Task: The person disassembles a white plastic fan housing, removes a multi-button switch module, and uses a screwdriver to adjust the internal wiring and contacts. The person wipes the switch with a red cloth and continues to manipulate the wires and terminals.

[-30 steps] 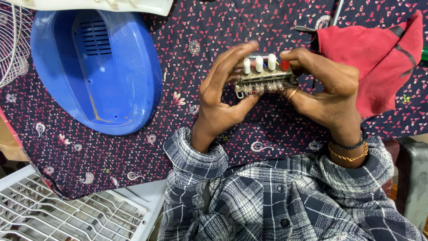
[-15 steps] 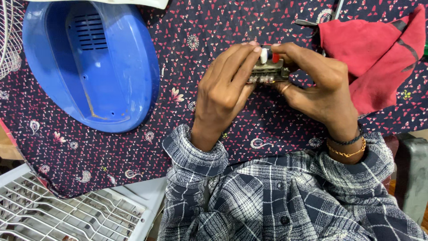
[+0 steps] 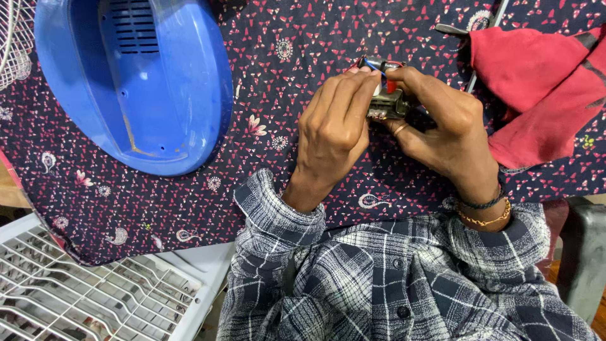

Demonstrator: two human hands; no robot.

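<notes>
The left hand (image 3: 331,129) and right hand (image 3: 451,129) both pinch a small metal switch block (image 3: 388,104) between curled fingers, held above the middle of the counter (image 3: 278,57) with its patterned dark cloth. The fingers hide most of the block; only red and blue wires show. A red cloth (image 3: 536,82) lies near the right edge. A blue plastic fan housing (image 3: 136,82), hollow side up, sits at the far left corner.

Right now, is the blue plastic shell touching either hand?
No, the blue plastic shell lies apart on the patterned cloth, while both hands grip a small switch part.
</notes>
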